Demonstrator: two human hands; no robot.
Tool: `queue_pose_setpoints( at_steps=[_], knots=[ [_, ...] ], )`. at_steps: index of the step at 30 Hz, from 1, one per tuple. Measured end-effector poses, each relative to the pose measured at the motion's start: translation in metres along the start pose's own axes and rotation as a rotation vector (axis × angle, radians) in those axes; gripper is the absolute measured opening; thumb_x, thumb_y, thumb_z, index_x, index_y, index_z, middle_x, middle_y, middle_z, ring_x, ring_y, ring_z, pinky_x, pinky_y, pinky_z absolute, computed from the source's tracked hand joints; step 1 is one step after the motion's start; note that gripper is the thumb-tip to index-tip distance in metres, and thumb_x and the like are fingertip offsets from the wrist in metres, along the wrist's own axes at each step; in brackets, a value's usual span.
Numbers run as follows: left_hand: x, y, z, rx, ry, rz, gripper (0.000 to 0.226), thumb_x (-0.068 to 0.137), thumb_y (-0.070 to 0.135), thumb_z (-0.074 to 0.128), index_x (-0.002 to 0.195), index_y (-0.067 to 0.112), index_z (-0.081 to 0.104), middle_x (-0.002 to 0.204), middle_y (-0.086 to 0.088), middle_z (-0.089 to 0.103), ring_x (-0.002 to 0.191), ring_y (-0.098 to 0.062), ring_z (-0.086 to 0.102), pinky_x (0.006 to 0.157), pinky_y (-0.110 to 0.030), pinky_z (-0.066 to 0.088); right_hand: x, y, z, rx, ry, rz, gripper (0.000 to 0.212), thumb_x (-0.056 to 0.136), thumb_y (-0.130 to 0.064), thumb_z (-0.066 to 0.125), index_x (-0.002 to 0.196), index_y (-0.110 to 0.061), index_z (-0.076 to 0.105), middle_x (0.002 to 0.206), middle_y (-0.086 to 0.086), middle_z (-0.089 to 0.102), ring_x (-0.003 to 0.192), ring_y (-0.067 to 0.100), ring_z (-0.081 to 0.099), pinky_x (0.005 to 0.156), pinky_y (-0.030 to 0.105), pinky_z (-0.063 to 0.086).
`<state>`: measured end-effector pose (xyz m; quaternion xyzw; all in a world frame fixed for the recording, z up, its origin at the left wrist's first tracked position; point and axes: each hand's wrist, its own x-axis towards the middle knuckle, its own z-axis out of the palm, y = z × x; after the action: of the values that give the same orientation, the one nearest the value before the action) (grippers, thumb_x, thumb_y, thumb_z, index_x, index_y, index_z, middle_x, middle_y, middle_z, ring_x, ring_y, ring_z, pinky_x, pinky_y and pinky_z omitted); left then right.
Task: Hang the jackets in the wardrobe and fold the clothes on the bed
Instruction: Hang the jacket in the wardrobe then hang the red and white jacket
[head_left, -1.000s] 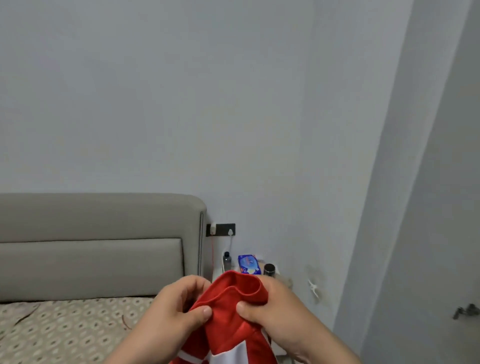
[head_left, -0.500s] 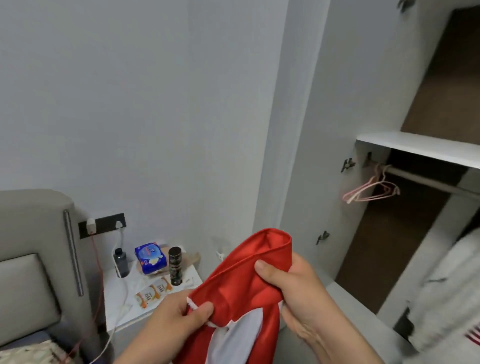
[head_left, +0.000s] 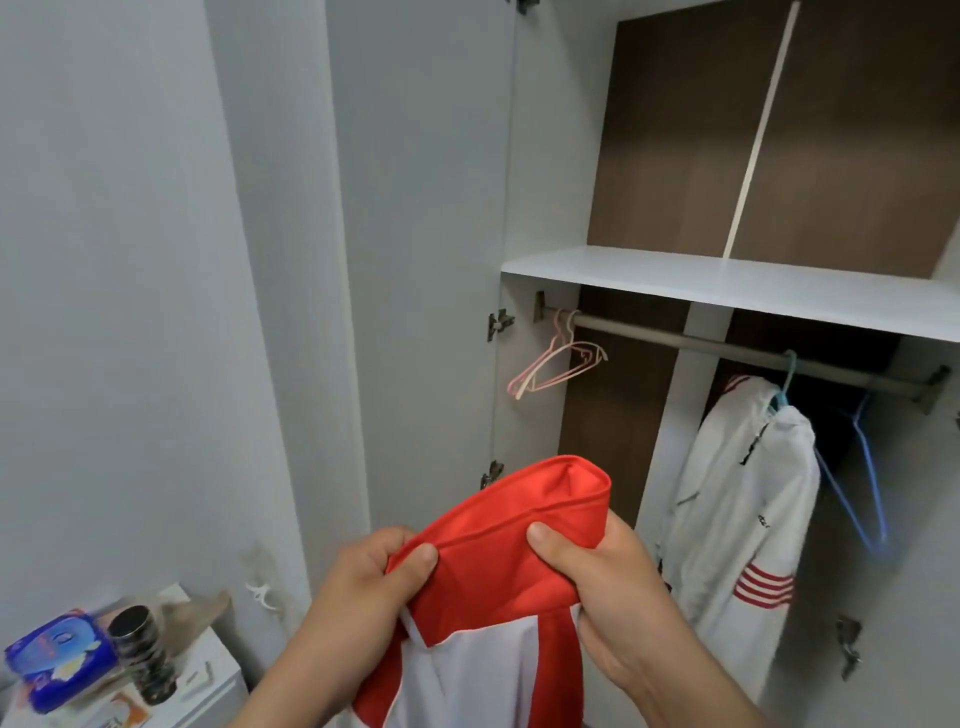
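**Hanging partly done, folding impossible to judge**

Standing in front of the open wardrobe (head_left: 727, 280) and holding the red jacket (head_left: 498, 561) up before its lower part, below the rail (head_left: 727, 349). Pinching the red collar edge with the left hand (head_left: 374, 577), with the thumb on top and the fingers curled under the cloth. Gripping the same edge close beside it with the right hand (head_left: 608, 587), with the thumb pressed on the fabric and the fingers wrapped behind. Keeping both hands clamped on the cloth, holding nothing else.

Judging the hanging part as started but not finished. Seeing one white jacket (head_left: 737, 499) already hanging on a hanger towards the right of the rail. Not yet putting the red jacket on any hanger. Seeing free pink hangers (head_left: 556, 364) at the left end of the rail and a free blue hanger (head_left: 862, 467) just beside the white jacket, so probably needing one of these for the next step.

Not seeing the bed from here, therefore not being able to judge the folding part at all.
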<state>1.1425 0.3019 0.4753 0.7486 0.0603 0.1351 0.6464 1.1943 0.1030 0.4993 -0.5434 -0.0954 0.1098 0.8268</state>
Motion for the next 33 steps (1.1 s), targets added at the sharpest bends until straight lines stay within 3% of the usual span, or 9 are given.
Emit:
queue_pose_setpoints(
  at_steps=[3, 8, 15, 20, 25, 29, 33],
  knots=[
    [0.022, 0.007, 0.037, -0.002, -0.11, -0.005, 0.027, 0.093, 0.014, 0.063, 0.068, 0.022, 0.069, 0.06, 0.005, 0.055, 0.058, -0.01, 0.048, 0.057, -0.027, 0.035, 0.011, -0.012, -0.036, -0.031, 0.076, -0.035, 0.025, 0.086, 0.009, 0.065, 0.106, -0.006, 0.068, 0.098, 0.019, 0.075, 0.089, 0.032, 0.074, 0.067, 0.033, 0.059],
    [0.058, 0.021, 0.099, 0.033, -0.266, 0.084, 0.024, 0.093, 0.003, 0.059, 0.071, 0.01, 0.064, 0.057, 0.004, 0.055, 0.055, -0.004, 0.048, 0.051, -0.015, 0.036, 0.018, -0.029, -0.1, -0.048, 0.236, -0.068, 0.028, 0.089, 0.003, 0.065, 0.114, -0.009, 0.065, 0.099, 0.016, 0.075, 0.091, 0.031, 0.074, 0.07, 0.037, 0.06],
    [0.108, 0.025, 0.188, -0.008, -0.429, 0.134, 0.037, 0.095, 0.008, 0.057, 0.061, 0.022, 0.063, 0.057, 0.005, 0.051, 0.056, -0.006, 0.045, 0.052, -0.018, 0.036, 0.022, -0.051, -0.17, -0.029, 0.426, -0.164, 0.026, 0.089, 0.005, 0.063, 0.111, -0.007, 0.066, 0.099, 0.016, 0.075, 0.089, 0.029, 0.074, 0.067, 0.03, 0.059],
    [0.155, 0.024, 0.236, -0.035, -0.523, 0.112, 0.037, 0.095, 0.007, 0.056, 0.06, 0.019, 0.059, 0.058, 0.003, 0.046, 0.058, -0.011, 0.042, 0.058, -0.028, 0.034, 0.047, -0.057, -0.211, -0.102, 0.547, -0.217, 0.025, 0.088, 0.0, 0.066, 0.111, -0.01, 0.069, 0.104, 0.016, 0.074, 0.098, 0.032, 0.072, 0.085, 0.043, 0.057],
    [0.218, 0.015, 0.27, 0.037, -0.595, 0.13, 0.031, 0.096, 0.012, 0.056, 0.065, 0.012, 0.059, 0.058, 0.004, 0.054, 0.058, -0.007, 0.049, 0.064, -0.032, 0.037, 0.098, -0.054, -0.24, -0.109, 0.671, -0.236, 0.024, 0.087, 0.0, 0.067, 0.108, -0.01, 0.071, 0.105, 0.017, 0.074, 0.1, 0.033, 0.071, 0.09, 0.045, 0.055],
    [0.273, 0.006, 0.293, 0.018, -0.661, 0.08, 0.028, 0.096, 0.014, 0.056, 0.071, 0.013, 0.067, 0.06, 0.003, 0.061, 0.057, -0.004, 0.054, 0.065, -0.031, 0.04, 0.142, -0.057, -0.253, -0.065, 0.727, -0.222, 0.02, 0.088, 0.002, 0.065, 0.1, -0.011, 0.074, 0.104, 0.019, 0.074, 0.099, 0.033, 0.072, 0.082, 0.037, 0.059],
    [0.321, -0.003, 0.317, 0.007, -0.73, 0.082, 0.028, 0.094, 0.008, 0.059, 0.068, 0.011, 0.068, 0.058, 0.003, 0.063, 0.054, 0.0, 0.053, 0.06, -0.025, 0.041, 0.176, -0.058, -0.266, 0.016, 0.794, -0.18, 0.021, 0.087, 0.002, 0.064, 0.107, -0.002, 0.07, 0.105, 0.024, 0.072, 0.098, 0.037, 0.071, 0.079, 0.039, 0.059]
  ],
)
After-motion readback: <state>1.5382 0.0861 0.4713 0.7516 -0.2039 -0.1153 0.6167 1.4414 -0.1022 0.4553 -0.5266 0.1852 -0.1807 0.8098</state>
